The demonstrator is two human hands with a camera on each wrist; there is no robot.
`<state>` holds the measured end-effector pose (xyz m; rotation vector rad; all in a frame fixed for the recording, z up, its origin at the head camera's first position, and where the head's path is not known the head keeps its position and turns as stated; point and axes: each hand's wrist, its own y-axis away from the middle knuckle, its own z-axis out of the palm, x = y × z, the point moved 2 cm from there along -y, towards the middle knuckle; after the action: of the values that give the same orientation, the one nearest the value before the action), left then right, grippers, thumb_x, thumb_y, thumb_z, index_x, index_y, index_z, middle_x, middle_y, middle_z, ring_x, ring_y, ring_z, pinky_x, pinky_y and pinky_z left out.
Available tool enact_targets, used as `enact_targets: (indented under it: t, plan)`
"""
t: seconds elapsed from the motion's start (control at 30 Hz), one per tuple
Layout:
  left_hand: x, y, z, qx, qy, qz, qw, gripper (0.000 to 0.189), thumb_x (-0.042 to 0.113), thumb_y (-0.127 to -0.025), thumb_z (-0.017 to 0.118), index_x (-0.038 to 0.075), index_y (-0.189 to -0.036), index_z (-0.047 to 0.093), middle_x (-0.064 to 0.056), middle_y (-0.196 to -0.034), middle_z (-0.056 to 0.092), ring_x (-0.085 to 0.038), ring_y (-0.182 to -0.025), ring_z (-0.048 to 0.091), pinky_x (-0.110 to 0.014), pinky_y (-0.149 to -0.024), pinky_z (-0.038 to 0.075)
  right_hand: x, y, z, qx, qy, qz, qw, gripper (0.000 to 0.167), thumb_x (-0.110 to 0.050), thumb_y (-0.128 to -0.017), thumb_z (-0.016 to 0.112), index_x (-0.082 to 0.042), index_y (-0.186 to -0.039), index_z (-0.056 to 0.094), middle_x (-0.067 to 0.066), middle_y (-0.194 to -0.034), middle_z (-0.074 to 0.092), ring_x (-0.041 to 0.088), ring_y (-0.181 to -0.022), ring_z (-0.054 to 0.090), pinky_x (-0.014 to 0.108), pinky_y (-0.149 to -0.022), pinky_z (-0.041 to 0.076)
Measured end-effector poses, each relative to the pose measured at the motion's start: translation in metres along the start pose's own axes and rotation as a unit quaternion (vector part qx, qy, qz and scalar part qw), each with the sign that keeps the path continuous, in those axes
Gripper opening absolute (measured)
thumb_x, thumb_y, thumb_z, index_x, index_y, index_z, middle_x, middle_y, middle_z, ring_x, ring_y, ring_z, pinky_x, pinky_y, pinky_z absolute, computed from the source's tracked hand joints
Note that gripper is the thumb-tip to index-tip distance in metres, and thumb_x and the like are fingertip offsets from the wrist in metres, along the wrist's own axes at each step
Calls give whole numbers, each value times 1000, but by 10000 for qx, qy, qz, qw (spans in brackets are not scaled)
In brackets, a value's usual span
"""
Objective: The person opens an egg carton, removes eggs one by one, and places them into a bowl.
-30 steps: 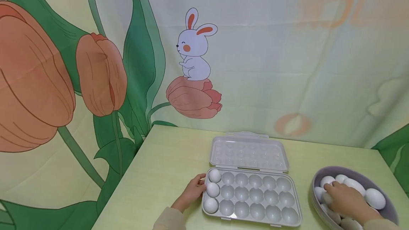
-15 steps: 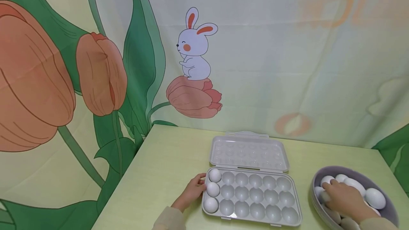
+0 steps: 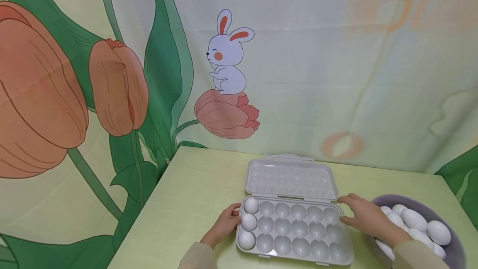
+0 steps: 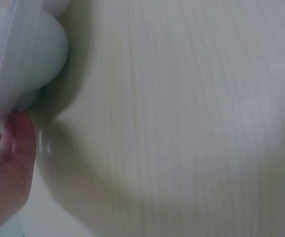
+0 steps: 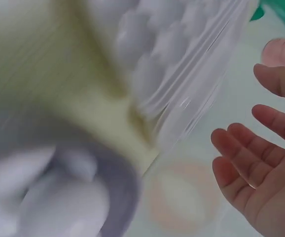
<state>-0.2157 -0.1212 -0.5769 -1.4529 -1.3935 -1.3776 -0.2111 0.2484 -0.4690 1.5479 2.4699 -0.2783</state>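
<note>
An open grey plastic egg box [image 3: 291, 229] lies on the table, with its lid folded back. Three white eggs [image 3: 249, 222] fill its left column of hollows; the other hollows hold none. At the left end, my left hand [image 3: 224, 223] pinches the box's rim, thumb and fingers on either side of it in the left wrist view. My right hand [image 3: 364, 215] hovers by the box's right end, near the hinge corner. Seen from the right wrist, this hand [image 5: 270, 168] has its fingers spread with nothing between them.
To the right stands a grey-purple bowl [image 3: 457, 248] with several white eggs [image 3: 414, 220], partly behind the right forearm. The pale table [image 3: 186, 186] ends at a printed cloth backdrop [image 3: 298, 74] with tulips and a rabbit.
My right hand has left the eggs in the bowl and moved left to the right end of the egg box. The left hand and the three boxed eggs have stayed put.
</note>
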Motion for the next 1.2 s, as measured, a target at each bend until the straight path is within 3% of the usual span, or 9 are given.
enact_targets:
  t: [0.13, 0.3, 0.47, 0.63, 0.8, 1.03, 1.2]
  plan:
    - [7, 4, 0, -9, 53, 20, 10000, 46, -3, -81, 44, -10, -126, 36, -18, -92, 49, -14, -72, 50, -30, -59, 48, -27, -15, 11, 10, -607, -521, 9968, 40, -21, -72, 68, -4, -106, 57, 9, -100, 60, 21, -76, 59, 29, -64, 46]
    - [23, 13, 1, 10, 61, 106, 9999, 45, -4, -81, 43, -11, -125, 35, -19, -91, 49, -14, -72, 50, -31, -60, 48, -56, -33, 33, -81, -1028, -957, 9901, 39, -21, -73, 67, -3, -106, 57, 10, -99, 62, 20, -76, 59, 26, -64, 46]
    - [16, 10, 1, 31, 20, 66, 10000, 45, -3, -81, 43, -11, -125, 36, -17, -91, 49, -16, -74, 50, -31, -60, 47, -84, -44, 52, -286, -1426, -1142, 9828, 39, -20, -74, 64, -4, -109, 57, 10, -102, 62, 22, -78, 58, 26, -66, 46]
    - [0, 0, 0, -1, 19, 89, 10000, 45, -2, -81, 44, -10, -126, 36, -17, -92, 50, -14, -74, 51, -31, -60, 48, -106, -52, 72, -483, -1449, -1438, 9778, 39, -17, -73, 63, -3, -109, 56, 11, -102, 61, 21, -79, 58, 26, -68, 46]
    - [-4, -2, 0, 14, -8, 77, 10000, 46, -1, -81, 45, -8, -126, 37, -16, -92, 50, -14, -74, 50, -28, -59, 47, -123, -56, 93, -560, -1237, -1718, 9757, 41, -11, -70, 62, -7, -110, 57, 4, -104, 60, 16, -85, 58, 24, -72, 46]
    - [27, 16, 1, 30, -27, 121, 9999, 44, -3, -81, 43, -11, -124, 37, -21, -92, 48, -17, -76, 50, -29, -60, 46, -145, -57, 110, -608, -1085, -2099, 9698, 47, -6, -64, 61, -11, -110, 57, 0, -105, 57, 11, -92, 53, 22, -75, 44]
    - [27, 16, 1, -15, -14, 95, 10000, 44, -3, -82, 43, -11, -124, 36, -22, -93, 49, -16, -76, 52, -30, -61, 48, -152, -59, 126, -498, -965, -2333, 9663, 42, -9, -64, 64, -12, -106, 59, -2, -100, 59, 9, -91, 52, 19, -74, 43]
